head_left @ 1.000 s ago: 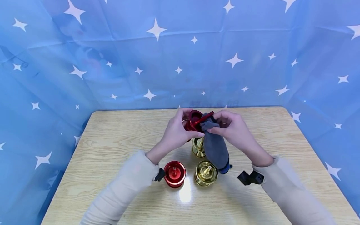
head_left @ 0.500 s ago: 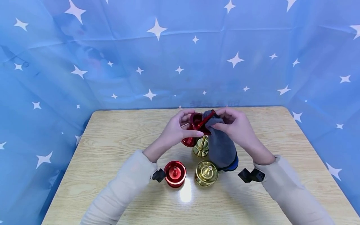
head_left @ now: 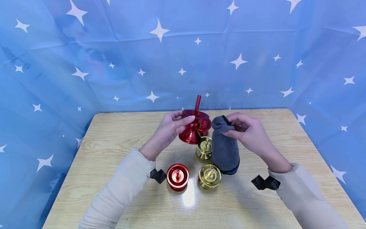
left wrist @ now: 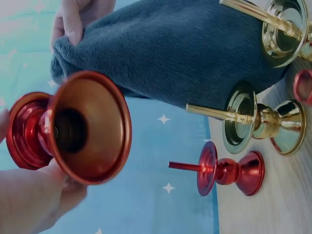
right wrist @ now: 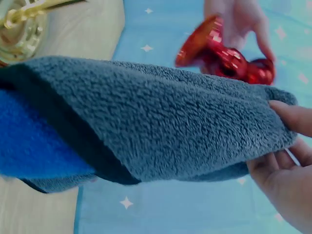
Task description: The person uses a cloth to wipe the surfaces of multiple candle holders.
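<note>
The left hand (head_left: 171,127) is curled round a red candlestick (head_left: 192,125), fingers and thumb pinching it at the narrow waist just under its drip dish; it is held upright above the far middle of the wooden table (head_left: 114,143). The right hand (head_left: 246,130), just beside it, grips the bunched top of a grey cloth (head_left: 225,149), which hangs down so that its lower end reaches the tabletop near the candlesticks standing there.

The held candlestick is shiny metal in a deep lacquer red — a flared, bell-shaped foot, a pinched stem, a flat round dish, and a thin straight spike rising from the centre. The left wrist view looks up into the foot (left wrist: 90,126): hollow, smooth, with a duller coppery sheen inside. The cloth is thick and fleecy, with a soft nap (its inner face is bright blue (right wrist: 34,141), showing at the lower edge).

Four more candlesticks of the same turned shape stand on the table: a red one (head_left: 204,125) right behind the held piece, a gold one (head_left: 204,149) before it, and nearer the person a red one (head_left: 178,176) and a gold one (head_left: 210,176) side by side. The table is pale wood grain with a glossy glare patch. Blue fabric with white stars (head_left: 160,30) — creased in places — hangs all round.
</note>
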`<action>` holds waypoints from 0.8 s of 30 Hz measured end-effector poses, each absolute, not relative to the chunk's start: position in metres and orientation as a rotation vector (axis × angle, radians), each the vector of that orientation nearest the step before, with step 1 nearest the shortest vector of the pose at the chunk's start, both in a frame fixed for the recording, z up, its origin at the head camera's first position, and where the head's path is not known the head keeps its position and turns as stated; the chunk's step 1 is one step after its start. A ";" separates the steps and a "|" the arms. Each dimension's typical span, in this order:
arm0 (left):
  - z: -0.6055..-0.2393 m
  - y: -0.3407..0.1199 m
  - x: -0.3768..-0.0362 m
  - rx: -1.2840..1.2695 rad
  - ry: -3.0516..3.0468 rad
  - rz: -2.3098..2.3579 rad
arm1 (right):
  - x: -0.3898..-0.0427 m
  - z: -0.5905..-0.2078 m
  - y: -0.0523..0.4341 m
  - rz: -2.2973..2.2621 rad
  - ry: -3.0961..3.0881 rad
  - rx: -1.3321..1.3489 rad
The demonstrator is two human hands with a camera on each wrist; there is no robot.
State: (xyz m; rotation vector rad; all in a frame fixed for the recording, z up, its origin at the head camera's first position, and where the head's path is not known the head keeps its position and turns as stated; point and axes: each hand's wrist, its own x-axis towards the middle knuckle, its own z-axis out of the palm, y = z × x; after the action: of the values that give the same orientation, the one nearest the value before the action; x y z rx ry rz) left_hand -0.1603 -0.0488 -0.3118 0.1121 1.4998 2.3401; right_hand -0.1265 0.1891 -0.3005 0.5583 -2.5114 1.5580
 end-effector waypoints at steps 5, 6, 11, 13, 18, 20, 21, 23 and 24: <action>-0.312 -0.040 -0.159 0.111 1.511 2.299 | -0.127 -0.309 0.178 1.629 -2.529 0.609; -0.312 -0.039 -0.158 0.109 1.529 2.283 | -0.128 -0.310 0.176 1.634 -2.529 0.603; -0.316 -0.033 -0.158 0.123 1.675 2.183 | -0.128 -0.313 0.170 1.635 -2.515 0.523; -0.318 -0.032 -0.158 0.133 1.752 2.134 | -0.129 -0.314 0.168 1.640 -2.505 0.497; -0.321 -0.033 -0.157 0.146 1.880 2.038 | -0.129 -0.315 0.165 1.635 -2.503 0.451; -0.320 -0.033 -0.155 0.158 1.903 2.013 | -0.129 -0.315 0.164 1.630 -2.512 0.427; -0.320 -0.034 -0.154 0.169 1.912 1.999 | -0.129 -0.315 0.165 1.625 -2.518 0.413; -0.319 -0.035 -0.152 0.185 1.942 1.960 | -0.130 -0.315 0.165 1.625 -2.528 0.386; -0.319 -0.035 -0.151 0.197 1.957 1.940 | -0.130 -0.315 0.166 1.630 -2.530 0.373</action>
State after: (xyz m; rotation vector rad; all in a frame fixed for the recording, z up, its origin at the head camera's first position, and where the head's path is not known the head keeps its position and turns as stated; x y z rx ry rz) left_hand -0.1515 -0.0351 -0.3186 0.1969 1.9573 1.9403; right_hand -0.1299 0.1657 -0.3145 0.3727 -2.5302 1.6302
